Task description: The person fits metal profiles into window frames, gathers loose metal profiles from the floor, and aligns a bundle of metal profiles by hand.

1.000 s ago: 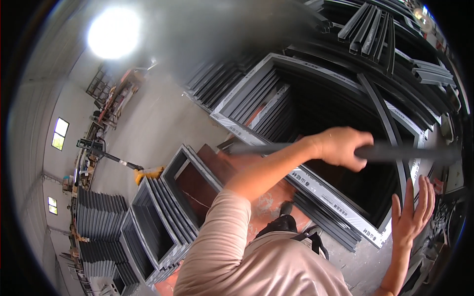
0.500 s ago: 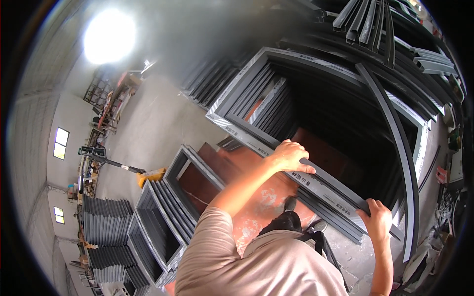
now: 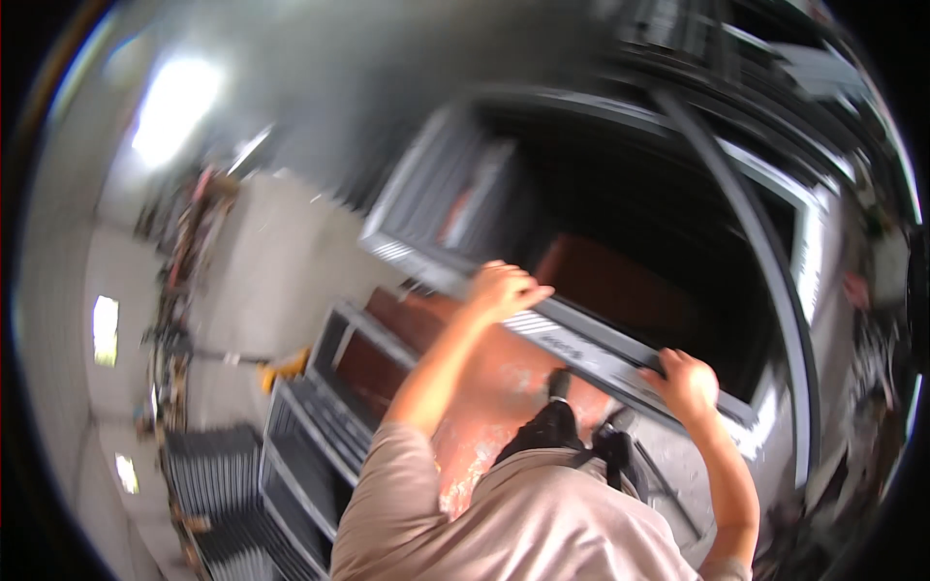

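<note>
Frame (image 3: 562, 341) (blurred) under both hands (image 3: 504, 292).

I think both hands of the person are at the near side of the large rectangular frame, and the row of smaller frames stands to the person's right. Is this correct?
Not quite: the smaller frames stand to the person's left, as the head view shows. The left hand and right hand are indeed at the large rectangular frame's near side.

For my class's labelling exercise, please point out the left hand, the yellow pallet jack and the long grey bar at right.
Left hand (image 3: 503, 290): head view, back of the hand.
Yellow pallet jack (image 3: 285, 370): head view, its yellow body.
Long grey bar (image 3: 775, 271): head view, middle of its length.
</note>
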`<state>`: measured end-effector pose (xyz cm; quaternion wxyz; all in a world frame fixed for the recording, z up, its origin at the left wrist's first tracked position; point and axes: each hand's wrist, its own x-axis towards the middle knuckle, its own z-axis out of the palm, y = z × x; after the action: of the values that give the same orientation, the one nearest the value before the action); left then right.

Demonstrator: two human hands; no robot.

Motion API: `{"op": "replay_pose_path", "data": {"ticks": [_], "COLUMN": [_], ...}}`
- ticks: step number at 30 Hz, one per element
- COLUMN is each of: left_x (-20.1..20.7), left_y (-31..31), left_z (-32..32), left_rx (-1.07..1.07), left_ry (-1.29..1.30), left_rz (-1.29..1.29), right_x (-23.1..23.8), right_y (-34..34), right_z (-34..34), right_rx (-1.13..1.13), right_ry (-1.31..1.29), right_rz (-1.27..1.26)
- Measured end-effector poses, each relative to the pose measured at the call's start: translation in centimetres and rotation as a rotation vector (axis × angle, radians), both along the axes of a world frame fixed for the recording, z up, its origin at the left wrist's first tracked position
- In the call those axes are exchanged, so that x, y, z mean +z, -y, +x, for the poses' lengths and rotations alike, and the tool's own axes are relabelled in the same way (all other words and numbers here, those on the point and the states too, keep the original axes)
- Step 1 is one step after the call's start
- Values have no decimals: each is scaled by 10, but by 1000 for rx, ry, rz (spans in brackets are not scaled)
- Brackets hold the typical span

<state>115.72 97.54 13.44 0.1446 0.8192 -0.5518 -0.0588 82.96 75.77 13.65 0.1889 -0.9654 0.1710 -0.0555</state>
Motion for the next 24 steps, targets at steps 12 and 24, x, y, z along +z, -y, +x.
{"op": "replay_pose_path", "data": {"ticks": [12, 24], "left_x": [-19, -18], "left_y": [-11, -18], "left_z": [11, 10], "left_rx": [67, 132], "left_ry": [86, 99], "left_rz": [5, -8], "right_x": [-4, -11], "right_y": [6, -1], "right_z": [13, 9], "right_rx": [-65, -32], "right_ry": [-68, 41], "right_rz": [296, 236]}}
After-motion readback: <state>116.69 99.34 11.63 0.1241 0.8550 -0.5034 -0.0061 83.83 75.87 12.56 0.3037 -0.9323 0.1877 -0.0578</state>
